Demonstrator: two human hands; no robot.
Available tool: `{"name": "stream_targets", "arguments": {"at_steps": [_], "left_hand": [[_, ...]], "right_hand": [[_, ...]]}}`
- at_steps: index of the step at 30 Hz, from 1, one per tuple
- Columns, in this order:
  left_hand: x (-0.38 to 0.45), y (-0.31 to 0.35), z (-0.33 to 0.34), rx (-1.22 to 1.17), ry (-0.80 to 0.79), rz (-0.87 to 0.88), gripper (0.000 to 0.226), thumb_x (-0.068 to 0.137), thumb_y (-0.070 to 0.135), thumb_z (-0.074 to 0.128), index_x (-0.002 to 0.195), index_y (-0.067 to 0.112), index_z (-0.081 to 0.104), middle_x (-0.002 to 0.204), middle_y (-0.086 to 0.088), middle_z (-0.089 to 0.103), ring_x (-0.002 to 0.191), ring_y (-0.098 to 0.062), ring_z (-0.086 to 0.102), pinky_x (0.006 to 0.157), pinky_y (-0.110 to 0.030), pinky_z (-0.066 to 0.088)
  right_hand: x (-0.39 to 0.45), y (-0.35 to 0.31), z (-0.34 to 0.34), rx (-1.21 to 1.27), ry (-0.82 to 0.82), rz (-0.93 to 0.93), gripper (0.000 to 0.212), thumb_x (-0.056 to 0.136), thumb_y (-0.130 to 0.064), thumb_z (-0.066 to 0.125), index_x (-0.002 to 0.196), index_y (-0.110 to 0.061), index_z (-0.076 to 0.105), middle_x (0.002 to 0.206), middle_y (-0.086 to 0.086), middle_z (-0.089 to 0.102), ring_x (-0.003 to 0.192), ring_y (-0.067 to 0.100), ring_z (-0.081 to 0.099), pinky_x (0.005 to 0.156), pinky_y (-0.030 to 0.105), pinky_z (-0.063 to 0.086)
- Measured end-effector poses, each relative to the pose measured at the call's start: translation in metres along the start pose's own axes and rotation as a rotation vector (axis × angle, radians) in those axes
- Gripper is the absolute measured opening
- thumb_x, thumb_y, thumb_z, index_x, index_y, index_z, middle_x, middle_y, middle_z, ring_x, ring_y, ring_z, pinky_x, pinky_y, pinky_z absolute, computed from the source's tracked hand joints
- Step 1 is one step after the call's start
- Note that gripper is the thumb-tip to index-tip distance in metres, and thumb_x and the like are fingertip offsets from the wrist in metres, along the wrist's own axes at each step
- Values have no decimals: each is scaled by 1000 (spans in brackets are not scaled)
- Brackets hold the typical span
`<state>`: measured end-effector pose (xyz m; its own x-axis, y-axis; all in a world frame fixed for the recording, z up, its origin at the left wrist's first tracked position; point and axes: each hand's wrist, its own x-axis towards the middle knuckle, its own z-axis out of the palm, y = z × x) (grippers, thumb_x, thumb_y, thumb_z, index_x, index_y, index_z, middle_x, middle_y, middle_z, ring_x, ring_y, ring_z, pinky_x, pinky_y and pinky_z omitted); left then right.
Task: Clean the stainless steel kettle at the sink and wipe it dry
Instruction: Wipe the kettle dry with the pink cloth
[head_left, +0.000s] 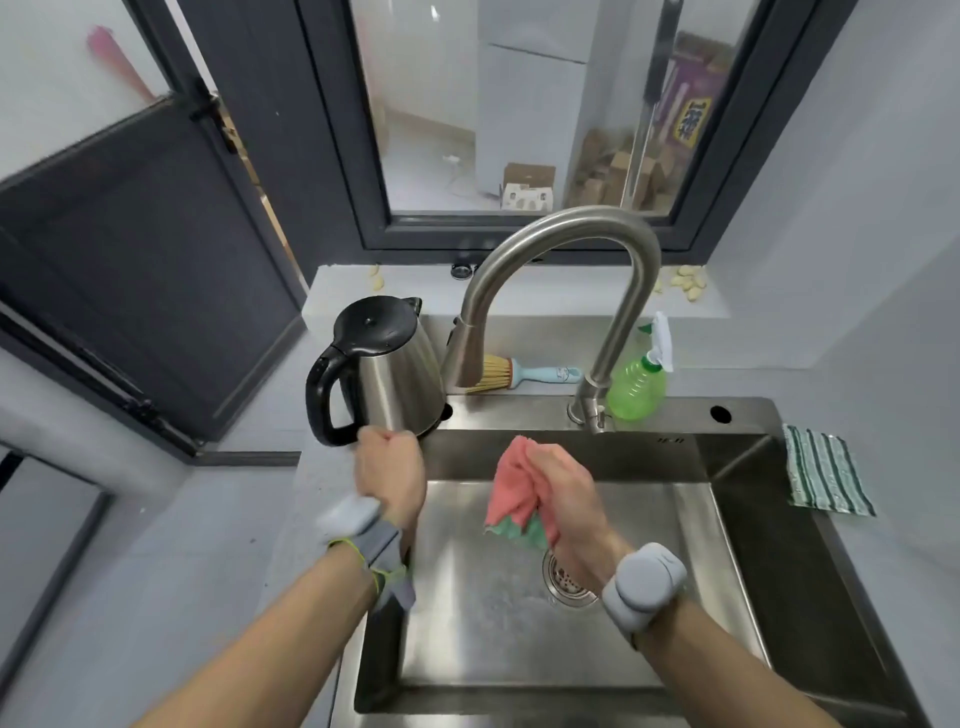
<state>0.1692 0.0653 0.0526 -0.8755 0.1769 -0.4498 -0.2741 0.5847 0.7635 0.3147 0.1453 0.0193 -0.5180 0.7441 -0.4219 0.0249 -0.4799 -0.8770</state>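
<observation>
Standing just beyond left hand (390, 470): kettle (387, 371).

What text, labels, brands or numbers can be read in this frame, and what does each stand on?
None can be read for certain.
Purple box behind the window: large yellow characters, too blurred to read.
Sink back wall: small dark mark, too small to read.
Brush handle: small mark, illegible.
Kettle, spray bottle: no text visible.

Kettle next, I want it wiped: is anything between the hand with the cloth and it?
Nothing visible. The right hand grips the pink cloth over the sink; the kettle stands upright at the sink's back-left corner, with the left hand just before it.
</observation>
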Motion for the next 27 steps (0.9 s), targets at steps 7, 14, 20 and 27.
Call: {"name": "stream_targets", "arguments": {"at_steps": [7, 14, 20, 27], "left_hand": [[-131, 27, 82, -674, -834, -392, 50, 107, 46, 24, 105, 7, 56, 93, -18, 53, 69, -26, 54, 73, -36, 49], [-217, 33, 146, -621, -683, -262, 42, 106, 42, 35, 103, 8, 59, 91, -16, 60, 72, -27, 57, 67, -35, 45], [-279, 28, 198, -662, -811, -360, 48, 102, 54, 40, 83, 17, 64, 73, -5, 58, 62, -20, 60, 65, -32, 54], [-306, 6, 249, -493, -680, -371, 37, 107, 31, 35, 78, 14, 50, 71, -8, 46, 62, -20, 49, 59, -29, 44]], "right_hand": [[-49, -39, -76, -752, -41, -491, 16, 100, -24, 60, 115, -20, 65, 110, -3, 61, 100, 8, 60, 91, 23, 45], [-102, -76, -179, -415, -87, -581, 17, 101, -23, 61, 105, -26, 77, 102, 2, 75, 97, 24, 71, 86, 41, 59], [-107, -84, -236, -379, 41, -437, 21, 102, -35, 56, 113, -38, 73, 111, -14, 74, 101, -2, 67, 90, 20, 51], [-115, -54, -292, -544, 73, -326, 24, 100, -24, 56, 92, -38, 74, 65, -28, 60, 67, -7, 54, 71, 22, 47]]}}
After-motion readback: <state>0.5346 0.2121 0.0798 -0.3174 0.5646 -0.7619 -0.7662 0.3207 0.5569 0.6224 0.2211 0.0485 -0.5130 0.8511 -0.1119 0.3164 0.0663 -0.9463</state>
